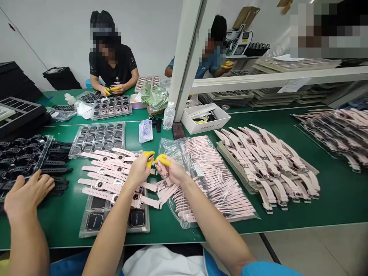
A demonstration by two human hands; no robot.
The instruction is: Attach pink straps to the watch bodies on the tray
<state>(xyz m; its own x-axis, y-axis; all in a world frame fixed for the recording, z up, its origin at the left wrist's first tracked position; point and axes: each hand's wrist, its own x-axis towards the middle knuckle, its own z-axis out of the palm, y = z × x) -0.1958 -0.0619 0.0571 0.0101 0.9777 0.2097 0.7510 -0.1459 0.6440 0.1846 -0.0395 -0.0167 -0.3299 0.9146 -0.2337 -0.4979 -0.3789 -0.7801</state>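
My left hand (141, 167) and my right hand (169, 168) meet at the middle, over the right edge of a plastic tray (83, 229). Both wear yellow finger covers and pinch a small piece between them; a pink strap hangs by my right hand, and the piece itself is largely hidden. Watches with pink straps (99, 184) lie in rows across the tray, where square black watch faces (137, 218) show in the front pockets. Right of my hands, a clear bag (218, 180) of many pink straps lies flat, with loose strap ends beside it.
A co-worker's hand (28, 193) rests at the left by black watches (23, 153). Another tray (99, 136), a bottle (169, 115) and a white box (205, 119) stand behind. Stacked pink-strapped watches (264, 161) lie right. Across the table, a person (113, 65) handles parts.
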